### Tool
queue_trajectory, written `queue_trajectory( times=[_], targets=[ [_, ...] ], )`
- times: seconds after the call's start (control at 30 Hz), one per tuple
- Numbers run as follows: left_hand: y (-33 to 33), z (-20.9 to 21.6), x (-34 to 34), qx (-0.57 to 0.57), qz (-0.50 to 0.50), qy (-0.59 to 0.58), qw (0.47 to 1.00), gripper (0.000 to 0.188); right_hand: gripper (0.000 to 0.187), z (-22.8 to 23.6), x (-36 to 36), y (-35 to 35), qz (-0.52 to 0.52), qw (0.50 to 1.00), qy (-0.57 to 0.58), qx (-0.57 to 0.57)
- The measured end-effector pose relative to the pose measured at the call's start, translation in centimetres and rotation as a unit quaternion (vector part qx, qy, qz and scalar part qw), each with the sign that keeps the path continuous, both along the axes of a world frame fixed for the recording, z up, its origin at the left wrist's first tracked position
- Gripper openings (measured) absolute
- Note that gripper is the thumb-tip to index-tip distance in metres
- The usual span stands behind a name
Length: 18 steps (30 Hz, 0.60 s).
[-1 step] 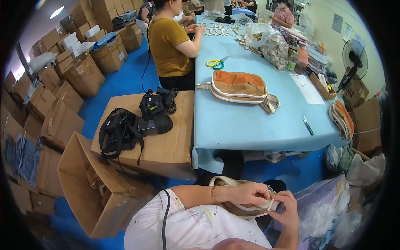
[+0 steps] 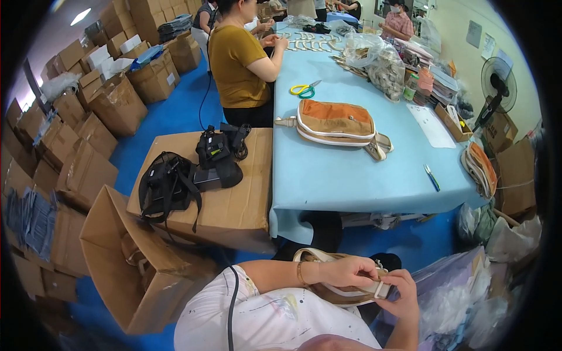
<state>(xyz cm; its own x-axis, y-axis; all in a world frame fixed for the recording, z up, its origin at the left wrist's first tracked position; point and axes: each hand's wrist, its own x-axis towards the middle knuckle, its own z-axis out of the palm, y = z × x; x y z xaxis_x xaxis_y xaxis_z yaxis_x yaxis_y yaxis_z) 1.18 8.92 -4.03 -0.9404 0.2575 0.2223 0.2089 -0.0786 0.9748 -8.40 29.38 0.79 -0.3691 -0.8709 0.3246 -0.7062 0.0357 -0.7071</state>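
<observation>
Barely any change from the earlier frame: right hand [image 2: 400, 291] and the white strap [image 2: 383, 291] sit a hair further left, all else matches. Bag [image 2: 342, 297] is on the person's lap, short of the table [image 2: 351, 190]'s front edge. Right thumb and fingers pinch the strap; left hand [image 2: 350, 272] has fingers curled in close at the bag's end, grip hidden, can't tell. Carton [image 2: 237, 205] bounds the left, plastic wrap [image 2: 448, 298] the right; blue floor [image 2: 380, 237] shows between lap and table.

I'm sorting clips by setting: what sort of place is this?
Probably a bag workshop: an orange-and-tan bag and scissors lie on a long blue table, with cardboard boxes stacked nearby.
</observation>
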Motion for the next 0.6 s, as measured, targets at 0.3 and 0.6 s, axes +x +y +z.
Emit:
queue_trajectory(
  times=[0.3,0.6],
  targets=[
    [0.4,-0.2,-0.3,0.060,-0.044,-0.092,0.993,0.016,0.049,0.2,-0.4,0.1,-0.012,0.999,0.034,0.020],
    [0.9,-0.9,-0.6,0.234,-0.039,-0.097,0.967,0.026,0.052,-0.9,-1.2,0.3,-0.021,0.999,-0.039,-0.005]
  ],
)
